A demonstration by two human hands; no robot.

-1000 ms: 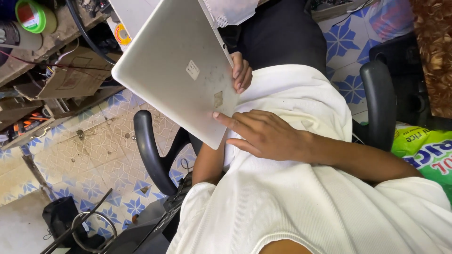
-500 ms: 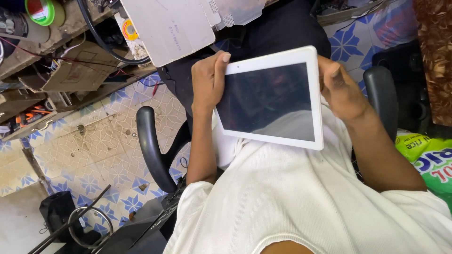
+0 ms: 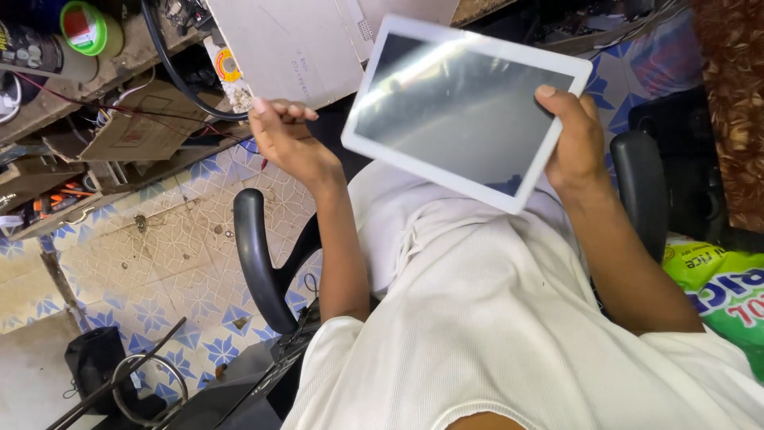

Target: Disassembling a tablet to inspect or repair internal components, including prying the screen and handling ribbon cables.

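Open air between left hand and tablet; armrests flank.

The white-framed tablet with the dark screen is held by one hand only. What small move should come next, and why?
Probably bring the left hand back to the free left edge of the white-framed tablet with the dark screen. Only the right hand grips it, at its right edge, tilted above the lap, so a second grip would likely steady it.

The right hand hides the tablet's right edge.
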